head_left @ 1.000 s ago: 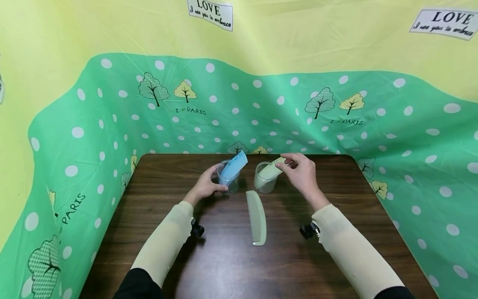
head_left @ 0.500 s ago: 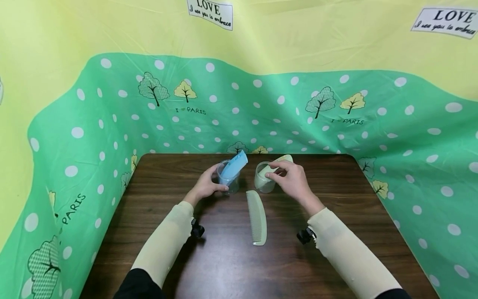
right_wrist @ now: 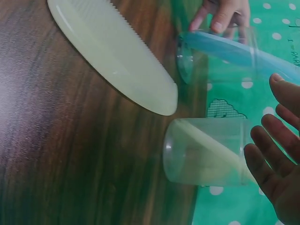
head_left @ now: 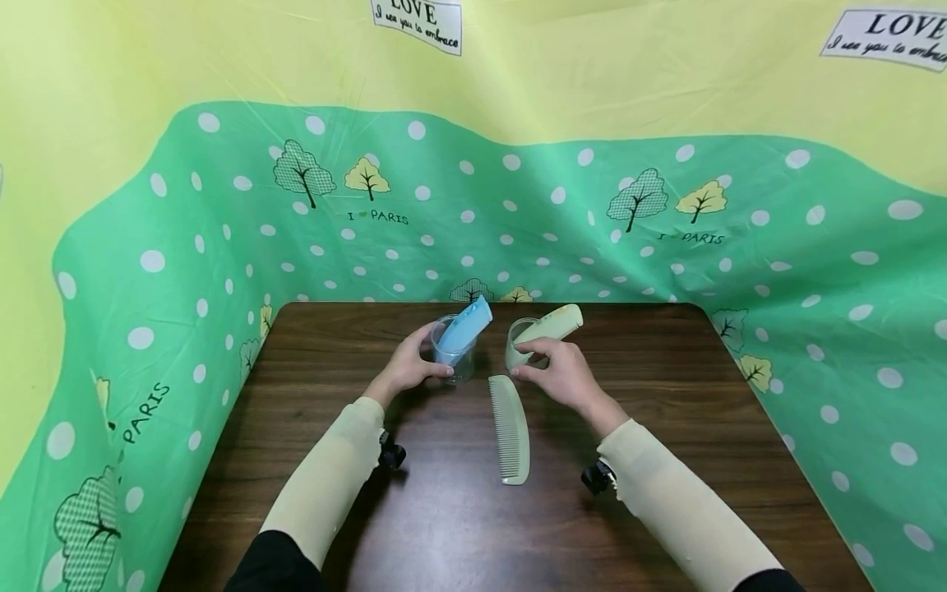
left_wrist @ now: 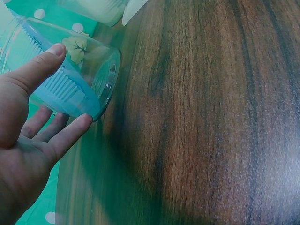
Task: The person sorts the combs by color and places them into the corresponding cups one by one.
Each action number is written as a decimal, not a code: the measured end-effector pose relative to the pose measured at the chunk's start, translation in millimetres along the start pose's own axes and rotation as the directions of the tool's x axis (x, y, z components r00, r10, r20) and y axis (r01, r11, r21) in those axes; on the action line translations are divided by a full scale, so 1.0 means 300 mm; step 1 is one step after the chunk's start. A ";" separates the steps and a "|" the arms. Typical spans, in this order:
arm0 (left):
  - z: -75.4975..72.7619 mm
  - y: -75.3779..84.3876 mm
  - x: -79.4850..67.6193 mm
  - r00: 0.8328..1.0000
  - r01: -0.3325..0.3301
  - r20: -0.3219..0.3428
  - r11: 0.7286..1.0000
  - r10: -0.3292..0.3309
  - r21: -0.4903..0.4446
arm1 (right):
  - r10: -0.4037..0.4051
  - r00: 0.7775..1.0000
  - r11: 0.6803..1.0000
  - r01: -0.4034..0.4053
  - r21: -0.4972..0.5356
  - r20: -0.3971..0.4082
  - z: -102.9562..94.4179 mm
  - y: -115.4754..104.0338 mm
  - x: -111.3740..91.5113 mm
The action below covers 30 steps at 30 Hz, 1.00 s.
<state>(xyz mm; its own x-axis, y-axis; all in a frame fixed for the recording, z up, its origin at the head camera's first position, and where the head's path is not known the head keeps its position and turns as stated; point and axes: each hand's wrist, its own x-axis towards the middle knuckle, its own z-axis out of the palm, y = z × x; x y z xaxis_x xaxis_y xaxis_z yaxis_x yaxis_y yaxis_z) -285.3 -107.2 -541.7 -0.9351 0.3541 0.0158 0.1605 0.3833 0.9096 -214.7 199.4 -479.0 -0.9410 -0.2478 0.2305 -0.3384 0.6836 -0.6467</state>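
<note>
A blue comb leans inside a clear plastic cup at the back of the table. My left hand holds that cup from its left side, the thumb across the front and the fingers round behind. To the right stands a second clear cup with a pale green comb slanting out of it to the right. Beside this cup is my right hand, fingers and thumb spread; in the right wrist view a gap shows between most of them and the cup wall. Another pale green comb lies flat in front of the cups.
The dark wooden table runs back to a green and yellow printed cloth that hangs behind it and at both sides. Each forearm wears a cream sleeve with a small black wrist camera.
My right hand has let go of the slanting green comb, moving left and down to the front of its cup. The left hand has stayed on the other cup.
</note>
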 end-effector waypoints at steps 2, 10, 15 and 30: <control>0.000 -0.002 0.003 1.000 0.000 0.002 1.000 0.000 -0.002 | 0.001 0.999 1.000 -0.001 -0.004 0.032 0.015 0.004 0.000; -0.003 -0.006 0.006 1.000 -0.001 0.006 1.000 0.001 0.005 | 0.026 0.992 0.999 -0.020 -0.048 0.124 0.063 -0.001 -0.004; -0.004 -0.003 0.004 1.000 -0.001 0.005 1.000 0.001 -0.002 | 0.063 0.978 0.996 -0.048 -0.078 0.197 0.098 0.005 0.001; -0.004 -0.008 0.009 1.000 -0.023 -0.001 1.000 0.023 -0.002 | 0.125 0.948 0.984 -0.081 -0.157 0.293 0.178 0.043 0.007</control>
<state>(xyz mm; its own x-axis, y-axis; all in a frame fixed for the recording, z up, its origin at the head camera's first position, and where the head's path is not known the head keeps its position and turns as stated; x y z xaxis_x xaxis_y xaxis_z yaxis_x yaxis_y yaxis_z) -288.8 -108.2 -543.2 -0.9315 0.3618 0.0371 0.1812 0.3731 0.9099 -220.8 171.1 -525.7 -0.9334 -0.3507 -0.0758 -0.2568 0.8006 -0.5414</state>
